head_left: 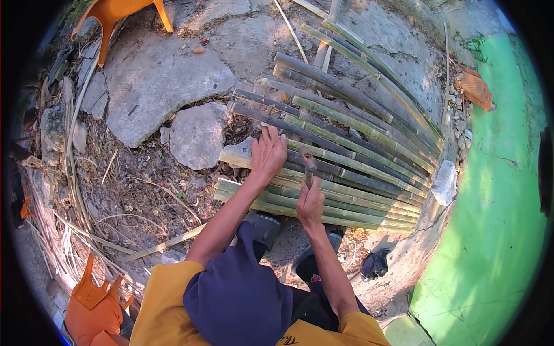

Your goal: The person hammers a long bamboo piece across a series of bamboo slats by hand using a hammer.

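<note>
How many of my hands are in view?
2: your left hand over the bamboo poles near their left ends, your right hand around the hammer. Fingers partly hidden.

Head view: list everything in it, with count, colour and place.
Bamboo poles: over ten, green and grey-brown, centre to right
Crosswise pole: one, grey, top centre
Hammer: one, brownish, in the right hand
Stone slabs: several, grey, left of the poles
Thin strips: many, pale, left side
Chairs: at least two, orange, upper and lower left
Rough block: one, whitish, by the poles' right ends
Brick-like piece: one, orange-brown, upper right
Smooth surface: one, green, right
Crumpled item: one, black, lower right
Headwear: one, dark blue, lower centre
Shirt: one, yellow, bottom
Left hand: one, bare, on the poles
Right hand: one, bare, above the poles
</note>
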A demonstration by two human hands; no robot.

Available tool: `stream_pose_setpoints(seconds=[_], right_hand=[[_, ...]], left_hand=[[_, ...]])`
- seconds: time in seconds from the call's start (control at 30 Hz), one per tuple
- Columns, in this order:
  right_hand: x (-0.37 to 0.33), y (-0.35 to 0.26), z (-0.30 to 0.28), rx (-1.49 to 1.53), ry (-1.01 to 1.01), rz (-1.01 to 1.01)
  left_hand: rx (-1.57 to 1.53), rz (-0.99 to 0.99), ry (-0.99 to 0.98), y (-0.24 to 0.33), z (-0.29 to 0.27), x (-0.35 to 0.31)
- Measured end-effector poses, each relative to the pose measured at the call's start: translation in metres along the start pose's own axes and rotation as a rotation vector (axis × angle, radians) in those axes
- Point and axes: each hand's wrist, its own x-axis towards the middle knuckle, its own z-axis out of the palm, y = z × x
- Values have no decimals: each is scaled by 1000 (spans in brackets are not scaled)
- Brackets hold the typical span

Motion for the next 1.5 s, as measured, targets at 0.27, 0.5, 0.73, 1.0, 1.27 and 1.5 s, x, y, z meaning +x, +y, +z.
stream_pose_setpoints(seconds=[0.27,0.5,0.73,1.0,1.27,1.5], right_hand=[[16,-34,-24,101,67,-122],[13,12,3,-150,-210,28],[6,10,1,-79,-128,-18],[3,-2,-25,154,96,-338],[4,2,-8,17,-57,-41],[21,-1,-7,-95,-218,47]], left_hand=[[28,13,20,-3,3,-1],[30,35,61,-4,5,1],[29,23,30,-2,2,0],[14,25,28,2,1,0],[30,26,15,-1,2,2],[61,27,87,-8,7,0]])
